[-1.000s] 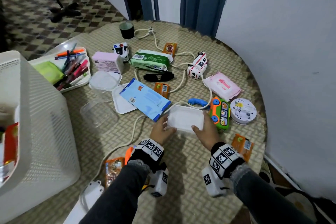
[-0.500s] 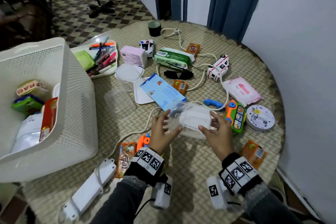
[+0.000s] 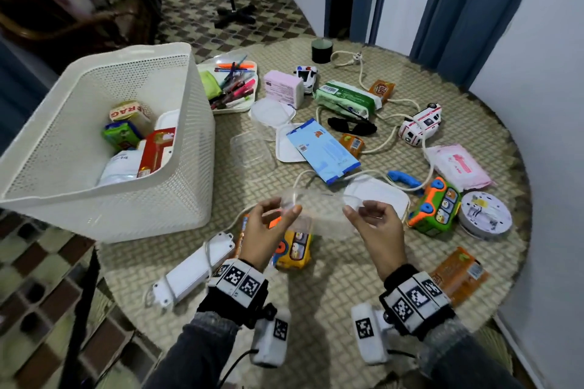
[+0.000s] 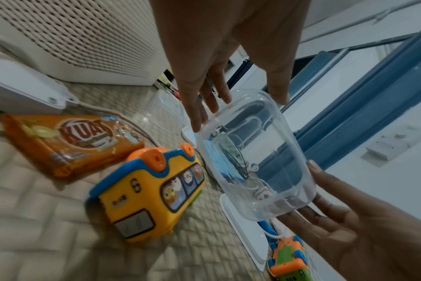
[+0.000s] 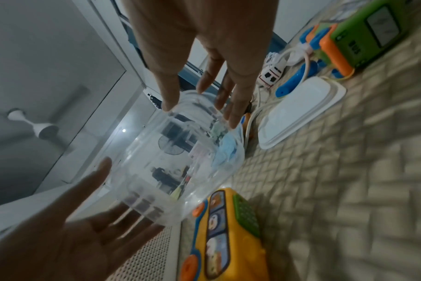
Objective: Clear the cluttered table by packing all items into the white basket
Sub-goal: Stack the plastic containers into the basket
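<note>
One round woven table (image 3: 347,278) on checkered floor, blue door frames and grey wall behind. White basket (image 3: 132,199) at left edge, partly filled. Clear tub (image 3: 319,211) lifted above table centre, gripped at each end between left hand (image 3: 265,230) and right hand (image 3: 379,227), fingers nearly straight. Seen only from left wrist: orange snack pack (image 4: 67,140) beside yellow toy bus (image 4: 151,192). White lid (image 3: 379,196) just beyond tub.

walls (image 3: 537,104): white | floor (image 3: 202,9): checkered tile | curtains (image 3: 474,9): blue | table (image 3: 316,294): round, woven
</note>
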The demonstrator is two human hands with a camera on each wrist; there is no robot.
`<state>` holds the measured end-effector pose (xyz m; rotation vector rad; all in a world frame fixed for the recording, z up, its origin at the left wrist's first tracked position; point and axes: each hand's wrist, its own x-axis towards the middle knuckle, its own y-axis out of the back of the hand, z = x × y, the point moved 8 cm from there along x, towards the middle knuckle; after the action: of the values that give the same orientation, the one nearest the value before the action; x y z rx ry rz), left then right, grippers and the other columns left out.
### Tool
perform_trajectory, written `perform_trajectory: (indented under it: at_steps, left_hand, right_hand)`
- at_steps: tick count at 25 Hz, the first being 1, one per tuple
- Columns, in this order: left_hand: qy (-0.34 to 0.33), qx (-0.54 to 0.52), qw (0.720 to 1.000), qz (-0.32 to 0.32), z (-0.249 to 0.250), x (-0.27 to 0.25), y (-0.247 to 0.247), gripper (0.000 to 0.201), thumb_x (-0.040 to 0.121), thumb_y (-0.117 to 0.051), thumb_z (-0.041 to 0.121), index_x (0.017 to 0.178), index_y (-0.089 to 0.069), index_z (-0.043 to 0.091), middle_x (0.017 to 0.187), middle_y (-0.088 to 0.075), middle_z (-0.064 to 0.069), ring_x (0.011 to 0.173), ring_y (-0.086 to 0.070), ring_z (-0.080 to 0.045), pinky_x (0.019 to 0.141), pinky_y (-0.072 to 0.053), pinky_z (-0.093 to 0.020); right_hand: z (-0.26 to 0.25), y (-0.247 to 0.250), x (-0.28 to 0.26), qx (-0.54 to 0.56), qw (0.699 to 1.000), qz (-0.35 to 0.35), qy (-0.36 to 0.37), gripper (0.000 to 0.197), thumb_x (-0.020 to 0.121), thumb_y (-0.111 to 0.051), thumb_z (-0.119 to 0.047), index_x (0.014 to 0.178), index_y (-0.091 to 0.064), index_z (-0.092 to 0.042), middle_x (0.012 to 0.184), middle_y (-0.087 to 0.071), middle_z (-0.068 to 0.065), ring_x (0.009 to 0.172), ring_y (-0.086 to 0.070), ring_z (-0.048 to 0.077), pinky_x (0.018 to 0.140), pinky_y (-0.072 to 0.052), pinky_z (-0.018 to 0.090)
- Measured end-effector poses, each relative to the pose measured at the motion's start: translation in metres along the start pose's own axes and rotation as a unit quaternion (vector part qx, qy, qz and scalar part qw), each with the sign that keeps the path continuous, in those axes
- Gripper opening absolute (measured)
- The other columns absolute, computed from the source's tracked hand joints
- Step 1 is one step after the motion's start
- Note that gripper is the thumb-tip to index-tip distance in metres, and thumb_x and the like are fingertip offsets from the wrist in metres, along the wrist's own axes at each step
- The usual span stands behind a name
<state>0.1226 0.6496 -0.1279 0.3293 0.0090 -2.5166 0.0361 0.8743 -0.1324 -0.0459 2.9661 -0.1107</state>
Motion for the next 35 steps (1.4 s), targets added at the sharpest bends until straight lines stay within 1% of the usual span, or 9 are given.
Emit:
perform_trajectory:
  at_steps: [4,8,11,16,18,24,30,33,35]
  left_hand:
    - [0.020,-0.026,0.999,0.005,-0.017,-0.012,0.027,0.056,0.072,-0.081,0.020,0.120,-0.058,0.002,0.119,-0.064,-0.013,0.112,-0.061,-0.022,0.088,-0.053,-0.025]
    - [0.021,-0.066,0.998,-0.002,-0.015,-0.035,0.057,0.051,0.076,-0.074,-0.002,0.122,-0.053,-0.007,0.117,-0.064,-0.020,0.105,-0.063,-0.022,0.086,-0.054,-0.026]
    - [0.021,-0.089,0.996,-0.024,-0.022,-0.053,0.081,0.052,0.074,-0.073,-0.007,0.121,-0.052,-0.007,0.118,-0.063,-0.022,0.114,-0.060,-0.029,0.094,-0.053,-0.036]
    - [0.057,-0.123,0.988,-0.072,-0.045,-0.087,0.106,0.043,0.084,-0.065,0.029,0.118,-0.061,0.003,0.116,-0.067,-0.008,0.117,-0.058,-0.019,0.101,-0.045,-0.036]
    - [0.064,-0.089,0.992,-0.061,-0.056,-0.091,0.115,0.031,0.095,-0.052,0.026,0.116,-0.063,0.007,0.117,-0.066,-0.004,0.113,-0.058,-0.015,0.096,-0.045,-0.034]
    - [0.077,-0.026,0.995,-0.064,-0.094,-0.096,0.127,0.022,0.095,-0.048,-0.001,0.116,-0.055,0.001,0.092,-0.062,0.001,0.070,-0.063,0.002,0.062,-0.052,-0.013]
    - [0.121,-0.006,0.991,-0.056,-0.123,-0.091,0.133,0.019,0.094,-0.050,-0.004,0.089,-0.058,0.013,0.083,-0.058,-0.005,0.070,-0.054,-0.016,0.058,-0.051,-0.019]
    - [0.117,0.022,0.991,-0.054,-0.127,-0.089,0.135,0.023,0.092,-0.050,-0.007,0.113,-0.056,0.002,0.098,-0.061,-0.009,0.085,-0.058,-0.019,0.061,-0.053,-0.016]
    - [0.064,0.092,0.993,-0.040,-0.118,-0.086,0.138,0.043,0.090,-0.056,-0.005,0.131,-0.045,0.000,0.121,-0.056,-0.013,0.108,-0.054,-0.023,0.083,-0.051,-0.024]
  right_hand:
    - [0.009,-0.018,-0.023,0.010,0.999,-0.036,-0.019,0.066,0.071,-0.081,-0.008,0.128,-0.048,-0.013,0.098,-0.060,0.009,0.090,-0.059,0.013,0.074,-0.050,0.018]
    - [0.025,-0.036,-0.057,0.018,0.994,-0.082,-0.069,0.052,0.072,-0.080,-0.009,0.116,-0.052,-0.010,0.101,-0.062,0.002,0.091,-0.059,0.010,0.065,-0.048,0.006]
    - [0.039,-0.047,-0.084,0.021,0.987,-0.120,-0.102,0.061,0.063,-0.085,-0.022,0.113,-0.062,0.004,0.112,-0.068,0.008,0.100,-0.064,0.017,0.084,-0.051,0.019]
    - [0.054,-0.050,-0.130,0.049,0.981,-0.143,-0.118,0.027,0.073,-0.078,-0.020,0.096,-0.066,-0.012,0.091,-0.072,-0.006,0.088,-0.064,0.009,0.075,-0.047,0.022]
    - [0.062,-0.049,-0.142,0.047,0.981,-0.138,-0.129,0.029,0.074,-0.077,-0.025,0.100,-0.066,-0.016,0.102,-0.070,0.000,0.095,-0.062,0.015,0.080,-0.045,0.030]
    - [0.086,-0.052,-0.161,-0.009,0.981,-0.140,-0.134,0.064,0.076,-0.067,0.014,0.132,-0.044,-0.008,0.112,-0.061,0.007,0.092,-0.061,0.009,0.068,-0.053,0.013]
    - [0.094,-0.063,-0.162,-0.083,0.977,-0.153,-0.123,0.075,0.074,-0.066,0.020,0.138,-0.036,-0.004,0.113,-0.056,0.010,0.090,-0.059,0.012,0.060,-0.050,0.010]
    - [0.102,-0.061,-0.159,-0.119,0.975,-0.144,-0.120,0.077,0.074,-0.071,0.013,0.140,-0.036,-0.007,0.119,-0.058,0.014,0.098,-0.059,0.021,0.069,-0.053,0.015]
    - [0.107,-0.057,-0.156,-0.136,0.974,-0.121,-0.132,0.074,0.077,-0.072,0.006,0.140,-0.036,-0.008,0.123,-0.057,0.015,0.100,-0.059,0.023,0.078,-0.051,0.027]
